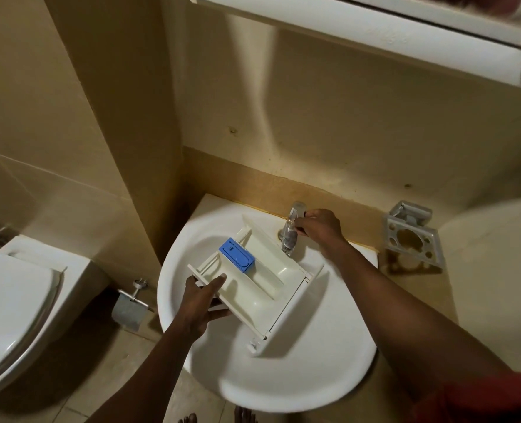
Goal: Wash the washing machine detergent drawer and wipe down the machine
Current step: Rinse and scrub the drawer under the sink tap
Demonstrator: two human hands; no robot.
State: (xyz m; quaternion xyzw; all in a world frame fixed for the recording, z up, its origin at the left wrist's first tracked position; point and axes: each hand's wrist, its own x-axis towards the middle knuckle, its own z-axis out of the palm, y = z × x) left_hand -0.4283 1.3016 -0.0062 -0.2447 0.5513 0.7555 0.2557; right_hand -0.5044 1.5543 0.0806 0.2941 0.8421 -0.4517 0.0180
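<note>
**Drawer over the sink, one hand on the tap**

Closest to me, just below the front rim of the sink (283, 392), bare toes (189, 418) show on the tiled floor. A red garment (482, 398) fills the corner to the sink's front right.

The left hand (202, 303) comes in over the sink's left rim and grips the detergent drawer (262, 288) by its near left end. The thumb lies on top and the fingers are curled underneath. The white drawer sits open side up and slanted across the sink's bowl. Its far end reaches under the spout at the back of the sink. A blue insert (237, 254) sits in the drawer's compartment toward the sink's back left.

At the back edge of the sink, slightly right of centre, the right hand (321, 225) has its fingers curled round the upper part of the chrome tap (291, 230). I cannot tell from my feed whether water is running.

Left of the sink stands a white toilet (15, 300) with its lid down. A metal paper holder (129, 309) hangs low on the wall between toilet and sink. Right of the sink, at about tap height, a metal holder with round holes (411, 239) is fixed to the beige wall. High above the sink I see the underside of a white cabinet (360, 25).
</note>
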